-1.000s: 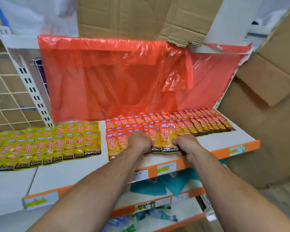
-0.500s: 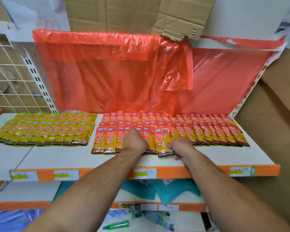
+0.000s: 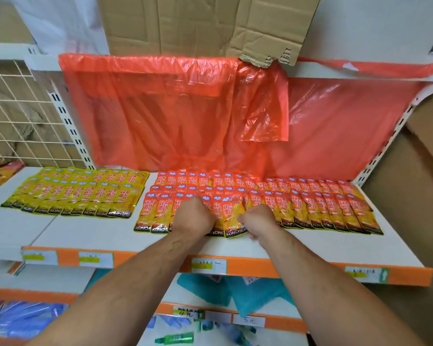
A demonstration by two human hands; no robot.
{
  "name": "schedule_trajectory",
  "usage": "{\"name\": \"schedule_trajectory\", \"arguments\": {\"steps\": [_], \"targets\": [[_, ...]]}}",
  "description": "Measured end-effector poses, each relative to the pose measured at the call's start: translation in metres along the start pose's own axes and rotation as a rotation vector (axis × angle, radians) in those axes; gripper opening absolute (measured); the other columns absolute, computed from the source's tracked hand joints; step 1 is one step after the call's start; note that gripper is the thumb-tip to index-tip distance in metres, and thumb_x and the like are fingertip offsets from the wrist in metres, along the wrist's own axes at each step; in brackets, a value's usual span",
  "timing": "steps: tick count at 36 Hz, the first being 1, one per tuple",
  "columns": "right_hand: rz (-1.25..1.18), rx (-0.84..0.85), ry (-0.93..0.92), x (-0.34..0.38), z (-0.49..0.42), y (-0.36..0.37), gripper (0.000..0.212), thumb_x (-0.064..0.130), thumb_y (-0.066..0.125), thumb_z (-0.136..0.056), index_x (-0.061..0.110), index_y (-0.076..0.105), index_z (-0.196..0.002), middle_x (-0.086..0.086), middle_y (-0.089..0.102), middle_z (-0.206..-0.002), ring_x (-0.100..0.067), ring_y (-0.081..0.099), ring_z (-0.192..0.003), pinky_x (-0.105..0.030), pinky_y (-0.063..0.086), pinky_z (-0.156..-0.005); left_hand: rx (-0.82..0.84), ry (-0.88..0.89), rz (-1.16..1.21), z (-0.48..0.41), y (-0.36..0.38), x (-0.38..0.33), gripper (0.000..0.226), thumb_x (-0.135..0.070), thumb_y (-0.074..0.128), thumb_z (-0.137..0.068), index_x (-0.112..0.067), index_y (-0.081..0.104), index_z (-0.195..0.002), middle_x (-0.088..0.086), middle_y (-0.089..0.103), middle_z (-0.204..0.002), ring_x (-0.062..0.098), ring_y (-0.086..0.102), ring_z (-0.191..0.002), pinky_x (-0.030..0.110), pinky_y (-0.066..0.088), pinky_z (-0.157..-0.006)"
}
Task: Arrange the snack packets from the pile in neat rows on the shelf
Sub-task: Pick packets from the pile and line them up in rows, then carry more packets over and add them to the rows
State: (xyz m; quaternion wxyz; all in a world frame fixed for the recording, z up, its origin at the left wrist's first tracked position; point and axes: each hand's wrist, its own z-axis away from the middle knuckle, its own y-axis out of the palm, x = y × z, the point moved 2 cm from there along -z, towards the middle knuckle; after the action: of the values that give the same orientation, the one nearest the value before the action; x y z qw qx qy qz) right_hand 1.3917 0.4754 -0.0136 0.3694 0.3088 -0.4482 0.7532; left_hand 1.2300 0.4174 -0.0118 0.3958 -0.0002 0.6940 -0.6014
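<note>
Two bare hands work at the front of the white shelf (image 3: 93, 233), over the orange snack packets (image 3: 318, 208) that lie flat on its right half. These sit in overlapping rows: three rows deep at their left end and two rows deep toward the shelf's right end. The front row shows three packets left of the hands, two between them and about eight to their right. On the shelf's left half lie the yellow snack packets (image 3: 85, 193) in two rows of about ten each, a bare strip apart from the orange ones. The left hand (image 3: 193, 218) rests knuckles-up on the orange front row, fingers curled under and hidden, so I cannot tell whether they grip anything. The right hand (image 3: 259, 221) is also curled, and its thumb and forefinger meet at the right edge of the middle packet (image 3: 230, 216), which sits slightly tilted between the two hands, its lower end close to the shelf's front edge. Four price labels (image 3: 208, 265) are stuck along the shelf's orange front strip. One red plastic sheet (image 3: 173, 116) hangs behind the shelf.
</note>
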Motion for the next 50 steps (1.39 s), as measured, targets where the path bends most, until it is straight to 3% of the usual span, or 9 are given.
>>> {"name": "schedule_trajectory", "arguments": {"steps": [5, 11, 16, 24, 29, 32, 35, 38, 50], "targets": [[0.254, -0.116, -0.066, 0.004, 0.004, 0.002, 0.027, 0.015, 0.063, -0.078, 0.012, 0.048, -0.056, -0.004, 0.051, -0.053, -0.024, 0.051, -0.049, -0.021, 0.035, -0.047, -0.025, 0.022, -0.012, -0.002, -0.003, 0.004, 0.015, -0.029, 0.065, -0.077, -0.016, 0.061, -0.085, 0.004, 0.069, -0.083, 0.026, 0.064, -0.077, 0.030, 0.045, -0.060], [0.451, -0.155, -0.108, 0.004, 0.004, 0.001, 0.036, 0.019, 0.064, -0.082, 0.016, 0.040, -0.055, 0.000, 0.042, -0.053, -0.022, 0.043, -0.049, -0.020, 0.025, -0.042, -0.048, 0.049, -0.044, -0.003, -0.002, 0.005, 0.012, -0.028, 0.063, -0.080, -0.016, 0.061, -0.085, 0.005, 0.069, -0.083, 0.027, 0.064, -0.078, 0.030, 0.046, -0.061], [0.574, -0.184, -0.127, 0.006, 0.006, 0.002, 0.028, 0.018, 0.064, -0.082, 0.016, 0.048, -0.060, 0.000, 0.053, -0.062, -0.027, 0.060, -0.067, -0.021, 0.033, -0.046, -0.064, 0.071, -0.060, -0.001, -0.002, 0.004, 0.014, -0.031, 0.062, -0.079, -0.018, 0.060, -0.083, 0.004, 0.068, -0.078, 0.027, 0.064, -0.078, 0.035, 0.054, -0.066], [0.672, -0.225, -0.234, 0.009, 0.014, 0.000, 0.010, 0.019, 0.061, -0.085, 0.016, 0.055, -0.078, 0.000, 0.060, -0.074, -0.026, 0.061, -0.073, -0.026, 0.044, -0.056, -0.101, 0.128, -0.128, 0.013, -0.014, 0.004, 0.012, -0.029, 0.061, -0.087, -0.020, 0.053, -0.084, 0.002, 0.066, -0.084, 0.023, 0.055, -0.071, 0.030, 0.043, -0.060], [0.710, -0.244, -0.411, 0.018, 0.026, 0.015, 0.023, 0.026, 0.055, -0.090, 0.015, 0.062, -0.109, -0.005, 0.067, -0.105, -0.029, 0.063, -0.098, -0.031, 0.045, -0.067, -0.179, 0.199, -0.297, 0.024, -0.021, 0.016, 0.036, -0.043, 0.055, -0.090, -0.017, 0.059, -0.114, 0.007, 0.061, -0.112, 0.028, 0.054, -0.105, 0.037, 0.045, -0.085], [0.775, -0.193, -0.547, 0.018, 0.035, 0.033, 0.035, 0.034, 0.054, -0.091, 0.015, 0.061, -0.120, -0.005, 0.061, -0.123, -0.028, 0.049, -0.120, -0.037, 0.044, -0.095, -0.209, 0.234, -0.413, 0.030, -0.026, 0.030, 0.038, -0.046, 0.050, -0.090, -0.021, 0.058, -0.117, 0.003, 0.061, -0.118, 0.026, 0.050, -0.110, 0.038, 0.044, -0.089], [0.827, -0.112, -0.640, 0.020, 0.044, 0.053, 0.047, 0.042, 0.053, -0.092, 0.021, 0.053, -0.135, 0.000, 0.050, -0.140, -0.025, 0.037, -0.132, -0.039, 0.033, -0.108, -0.190, 0.242, -0.459, 0.035, -0.035, 0.048, 0.042, -0.049, 0.048, -0.089, -0.026, 0.055, -0.123, -0.003, 0.058, -0.128, 0.023, 0.048, -0.119, 0.039, 0.041, -0.094], [0.825, -0.025, -0.689, 0.028, 0.050, 0.072, 0.059, 0.046, 0.053, -0.093, 0.024, 0.042, -0.146, 0.002, 0.039, -0.151, -0.024, 0.029, -0.138, -0.039, 0.029, -0.114, -0.176, 0.213, -0.493, 0.036, -0.049, 0.070, 0.052, -0.052, 0.045, -0.085, -0.029, 0.051, -0.131, -0.005, 0.056, -0.133, 0.022, 0.046, -0.125, 0.039, 0.040, -0.099], [0.838, 0.128, -0.896, 0.085, 0.095, 0.198, 0.061, 0.046, 0.056, -0.091, 0.027, 0.041, -0.148, -0.002, 0.035, -0.155, -0.026, 0.027, -0.142, -0.037, 0.024, -0.117, -0.176, -0.021, -0.461, 0.060, -0.126, 0.199, 0.066, -0.060, 0.029, -0.090, -0.031, 0.034, -0.149, -0.004, 0.036, -0.155, 0.023, 0.030, -0.142, 0.045, 0.024, -0.113]]}}
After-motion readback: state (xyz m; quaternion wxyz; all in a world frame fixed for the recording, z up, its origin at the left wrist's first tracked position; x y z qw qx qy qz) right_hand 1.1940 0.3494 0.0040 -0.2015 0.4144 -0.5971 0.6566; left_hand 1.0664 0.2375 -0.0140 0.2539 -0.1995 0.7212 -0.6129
